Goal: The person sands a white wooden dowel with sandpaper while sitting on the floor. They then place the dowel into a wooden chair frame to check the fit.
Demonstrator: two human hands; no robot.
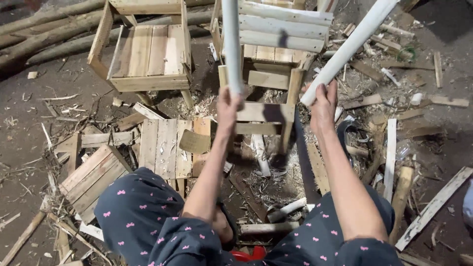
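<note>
Head view, left hand (227, 104) fingers wrapped round smooth pale pole (231, 44), right hand (322, 106) fingers gripping second round pole (352, 47)

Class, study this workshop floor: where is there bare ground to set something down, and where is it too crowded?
Bare dirt lies at the left edge, between the logs and the slatted panel, with only thin splinters. A second patch sits far right, beyond the long slat. Crowded: the offcut pile right of the right hand, and the shavings below the chair frame by the left hand.
</note>
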